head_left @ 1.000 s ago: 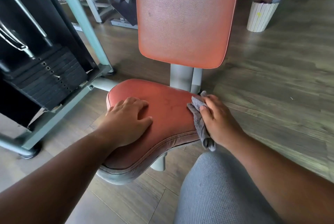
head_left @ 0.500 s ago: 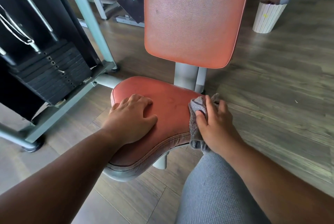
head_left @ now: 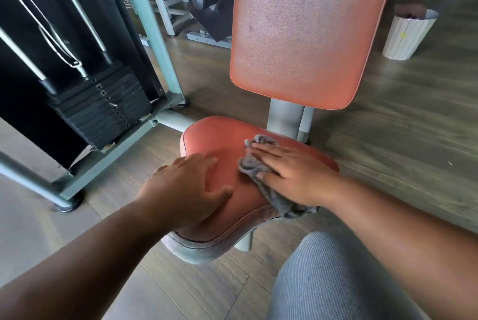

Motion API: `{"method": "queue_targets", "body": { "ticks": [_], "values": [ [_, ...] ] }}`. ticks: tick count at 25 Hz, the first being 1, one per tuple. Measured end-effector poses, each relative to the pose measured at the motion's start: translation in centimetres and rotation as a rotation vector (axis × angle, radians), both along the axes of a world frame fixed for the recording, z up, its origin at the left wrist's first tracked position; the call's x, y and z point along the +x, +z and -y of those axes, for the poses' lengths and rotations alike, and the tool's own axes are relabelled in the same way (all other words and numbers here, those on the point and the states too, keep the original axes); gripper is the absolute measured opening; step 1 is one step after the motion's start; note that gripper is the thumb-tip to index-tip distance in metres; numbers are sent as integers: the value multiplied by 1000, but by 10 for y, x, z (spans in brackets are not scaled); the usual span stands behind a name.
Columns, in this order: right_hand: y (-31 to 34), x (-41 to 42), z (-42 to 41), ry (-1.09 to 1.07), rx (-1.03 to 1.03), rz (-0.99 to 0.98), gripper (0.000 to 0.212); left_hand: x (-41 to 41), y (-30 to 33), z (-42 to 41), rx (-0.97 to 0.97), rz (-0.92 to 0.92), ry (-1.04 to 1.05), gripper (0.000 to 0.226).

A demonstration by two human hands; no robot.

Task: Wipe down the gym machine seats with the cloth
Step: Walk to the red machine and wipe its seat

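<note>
Orange vinyl seat (head_left: 217,138) is getting wiped mid-pass, we judge; we can't tell how much is clean. Left to right: weight stack (head_left: 103,110) idle, our left hand (head_left: 186,190) resting flat, fingers relaxed, bracing the seat front; our right hand (head_left: 292,175) pressing the grey cloth (head_left: 252,164) flat onto the seat, fingers straight. Backrest (head_left: 305,35) is looking untouched, probably left. Count: one seat, one backrest, one cloth, one bin (head_left: 406,37).

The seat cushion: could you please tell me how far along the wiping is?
Nothing looks finished. In hand: the right hand presses the grey cloth flat on the seat cushion while the left hand rests on it. Left: the backrest.
</note>
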State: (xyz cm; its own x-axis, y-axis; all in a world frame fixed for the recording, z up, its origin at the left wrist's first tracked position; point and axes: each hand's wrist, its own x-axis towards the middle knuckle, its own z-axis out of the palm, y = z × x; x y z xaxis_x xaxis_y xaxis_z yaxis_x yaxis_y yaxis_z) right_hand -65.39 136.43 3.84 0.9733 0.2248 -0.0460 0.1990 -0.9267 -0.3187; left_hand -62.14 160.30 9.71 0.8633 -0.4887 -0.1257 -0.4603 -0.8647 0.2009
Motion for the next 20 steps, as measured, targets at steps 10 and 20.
{"method": "queue_targets", "body": {
  "ticks": [10,20],
  "values": [
    [1,93,-71,-1,7,-120,63,-13,-4,-39,39,-79,162,112],
    [4,50,-48,-115,51,17,57,-11,12,-60,-2,-428,252,124]
  ]
}}
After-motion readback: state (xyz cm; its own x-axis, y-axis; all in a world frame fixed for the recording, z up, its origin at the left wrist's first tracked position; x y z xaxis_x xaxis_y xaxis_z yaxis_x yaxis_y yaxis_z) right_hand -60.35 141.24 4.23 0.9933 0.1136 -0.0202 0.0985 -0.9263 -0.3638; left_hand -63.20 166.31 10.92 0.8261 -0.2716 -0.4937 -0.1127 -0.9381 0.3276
